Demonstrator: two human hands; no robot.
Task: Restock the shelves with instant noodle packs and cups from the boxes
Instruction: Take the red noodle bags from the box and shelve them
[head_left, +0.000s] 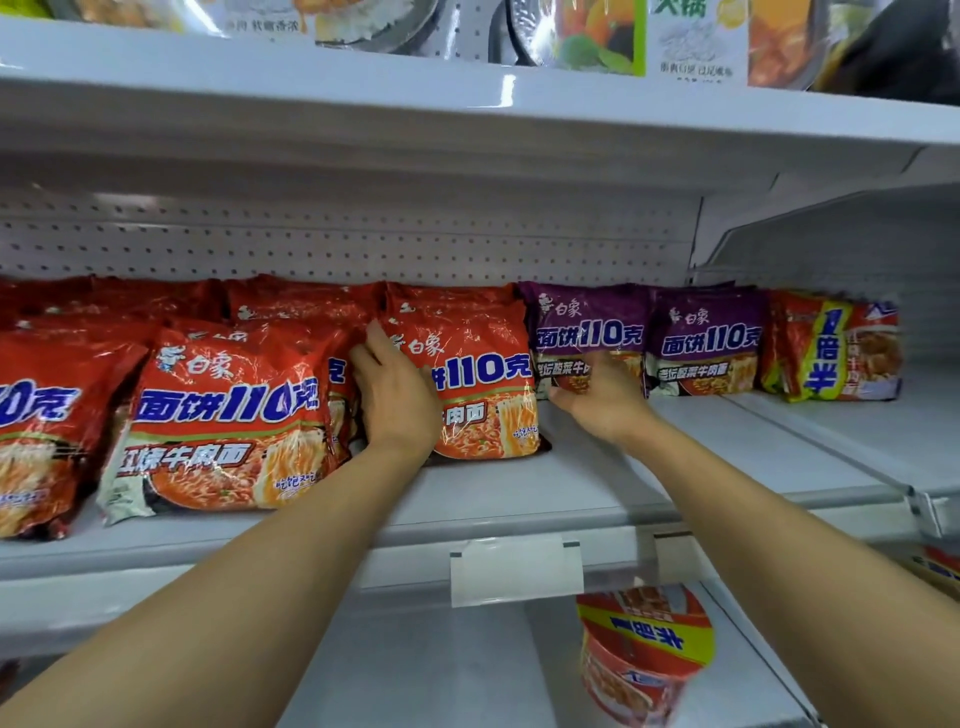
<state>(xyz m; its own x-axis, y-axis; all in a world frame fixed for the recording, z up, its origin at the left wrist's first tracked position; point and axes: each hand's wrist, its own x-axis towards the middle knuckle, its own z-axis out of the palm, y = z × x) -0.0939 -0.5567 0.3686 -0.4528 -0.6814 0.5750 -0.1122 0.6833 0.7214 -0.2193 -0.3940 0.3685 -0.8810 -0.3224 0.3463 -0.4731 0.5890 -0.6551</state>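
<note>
The left hand (395, 395) lies flat, fingers straight, against a red beef noodle multipack (483, 379) mid-shelf (519, 493). The right hand (597, 395) grips the bottom edge of a purple noodle multipack (582, 332) just beside it.

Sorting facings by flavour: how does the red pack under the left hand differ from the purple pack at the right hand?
The red pack stands nearer the shelf front; the purple pack sits further back. The left hand lies flat on the red one; the right hand touches the purple one's lower edge. Both show "110".
</note>
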